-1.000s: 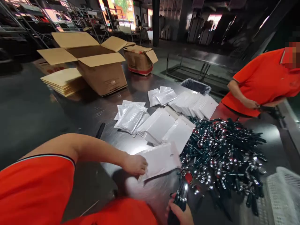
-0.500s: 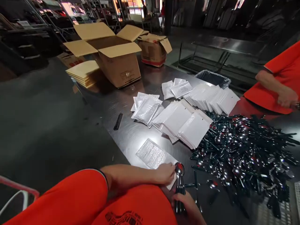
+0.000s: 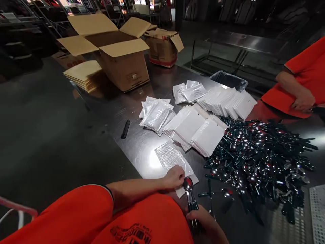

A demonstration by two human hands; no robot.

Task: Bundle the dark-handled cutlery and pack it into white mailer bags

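Observation:
My left hand (image 3: pixel 174 177) pinches the near edge of a white bubble-lined pouch (image 3: pixel 170 157) that lies flat on the steel table (image 3: pixel 142 149). My right hand (image 3: pixel 204 222) grips the dark handles of a few spoons (image 3: pixel 189 191), whose shiny bowls point at the pouch's near edge, right beside my left fingers. A big heap of dark-handled spoons (image 3: pixel 256 159) lies to the right. Stacks of white pouches (image 3: pixel 198 130) lie fanned out beyond the one I hold.
An open cardboard box (image 3: pixel 119 57) and a second box (image 3: pixel 162 47) stand at the far end, with a pile of tan envelopes (image 3: pixel 82 74) beside them. A small black stick (image 3: pixel 125 129) lies left. Another person in orange (image 3: pixel 297 84) stands at the right, near a grey bin (image 3: pixel 228 79).
My left hand drew one white pouch from the stack toward me and laid it flat near the table's edge. My right hand brought the spoons up to the pouch's near edge.

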